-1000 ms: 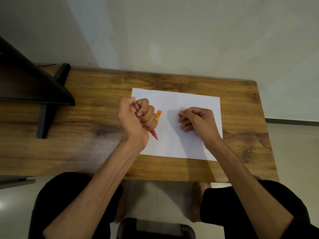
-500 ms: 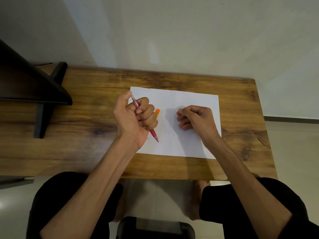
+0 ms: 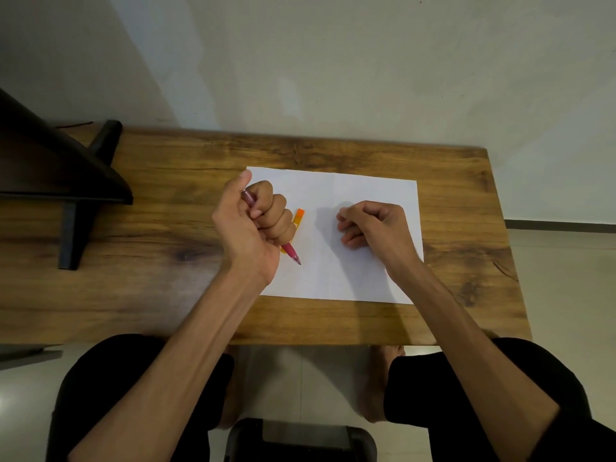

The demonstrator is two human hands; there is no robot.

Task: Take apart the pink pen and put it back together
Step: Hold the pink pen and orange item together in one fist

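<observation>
My left hand point(image 3: 256, 225) grips the pink pen point(image 3: 290, 253) in a full fist, fingers wrapped round the barrel, with the tip poking out below the little finger toward the white sheet of paper point(image 3: 350, 271) and the back end showing up by the thumb. Compared with a second ago the thumb has lifted off the top of the pen, so more of that back end is exposed; the fist itself has hardly moved over the left part of the sheet. I read that as a click of the plunger or a check of the reassembled pen, though I cannot tell from this view whether every part is seated.

My right hand point(image 3: 376, 225) rests on the paper with its fingers loosely curled; I cannot tell whether it holds a small part, and it has stayed put. Just behind my left fist an orange pen point(image 3: 298, 219) lies on the sheet, partly hidden by my knuckles. The paper lies flat on the wooden tabletop point(image 3: 166, 228). Whether the task is near its end hangs on what, if anything, sits in my right hand.
</observation>
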